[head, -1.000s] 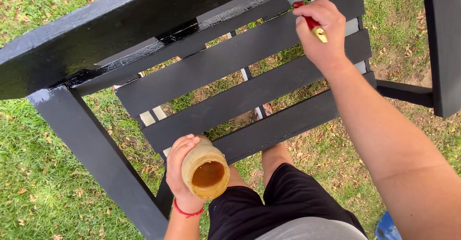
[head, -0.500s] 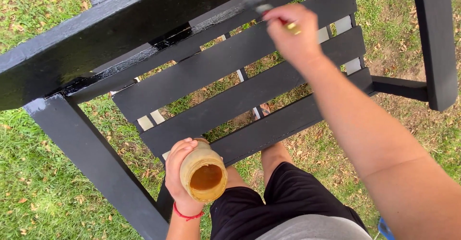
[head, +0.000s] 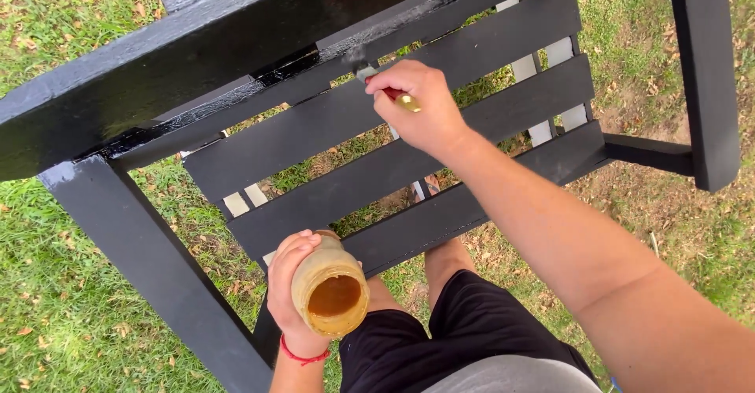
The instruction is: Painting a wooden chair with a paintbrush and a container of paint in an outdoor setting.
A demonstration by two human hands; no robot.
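The small red-and-gold-handled paintbrush [head: 391, 94], pinched in the right hand [head: 417, 110], has been shifted leftward along the black wooden slatted bench [head: 377, 118]; its bristles seemingly touch the glossy top slat. The tan open-mouthed jar [head: 330, 287] is clasped by the left hand [head: 287, 283] below.

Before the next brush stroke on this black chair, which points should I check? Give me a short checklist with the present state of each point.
1. Right hand grips the brush: ok, fingers closed round the handle.
2. Brush tip meets the wood: ok, bristles are at the top slat, just under the back rail.
3. Left hand holds the jar firmly: ok, fingers wrapped round its side.
4. Jar is level: not ok, its open mouth tilts toward the camera.
5. Enough liquid in the jar: cannot tell, only a brown surface shows inside.
6. Paint cover complete: not ok, white supports show behind the slats.
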